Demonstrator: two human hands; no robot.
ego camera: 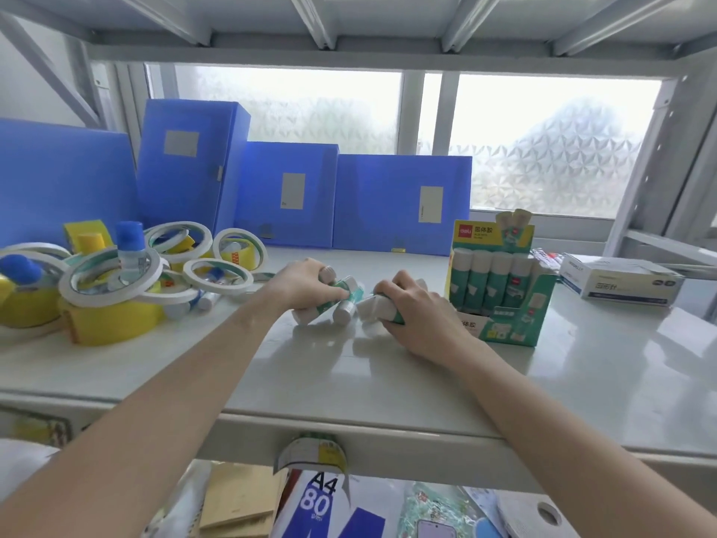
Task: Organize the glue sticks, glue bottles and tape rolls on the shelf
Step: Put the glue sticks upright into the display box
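Glue sticks (343,300) left of the display box (504,289) are bunched in your left hand (306,285) and right hand (407,304), so next you probably stand them inside it.

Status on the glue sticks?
Left hand grips loose glue sticks; right hand grips more. Display box partly filled. Tape rolls, glue bottles still piled left. Nothing blocking.

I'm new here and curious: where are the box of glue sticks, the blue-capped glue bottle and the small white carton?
glue stick box (516,324), head view, green front panel.
glue bottle (130,236), head view, blue cap.
white carton (617,291), head view, front face.
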